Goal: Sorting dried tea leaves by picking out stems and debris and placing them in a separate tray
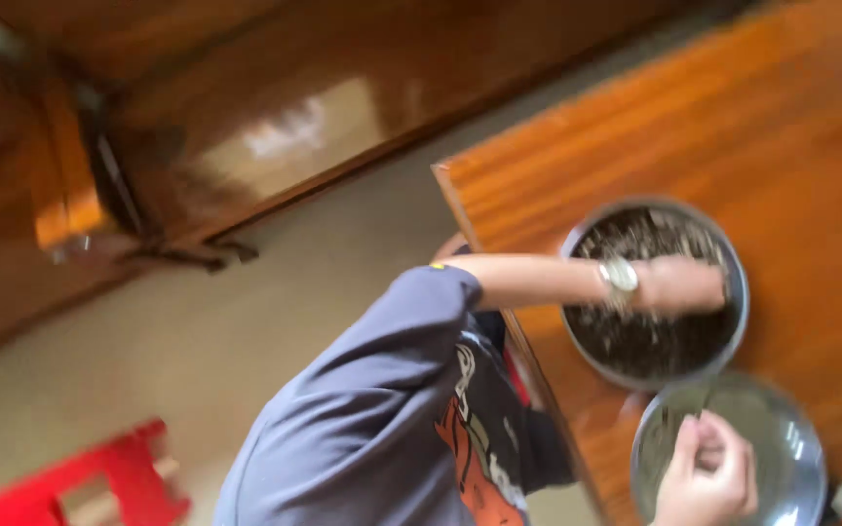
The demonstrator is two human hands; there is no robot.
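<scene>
While a red stool [80,482] stands on the floor at far left, one hand [679,284], wristwatch [620,278] on, reaches into a metal bowl [741,321] of dark grains on the wooden surface [782,117], grip unclear; the other hand [706,472], fingers pinched narrow, hovers over a second, near-empty bowl [801,458] beside it.

Two bowls, one [653,292] beside the other [782,458], on the table [791,117].

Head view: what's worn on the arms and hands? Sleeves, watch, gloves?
Both hands bare, no gloves. One hand has a silver metal wristwatch with a pale face, and its arm comes out of a short blue-grey T-shirt sleeve with a thin yellow edge. The other hand shows no ring or band; its arm is out of frame.
</scene>
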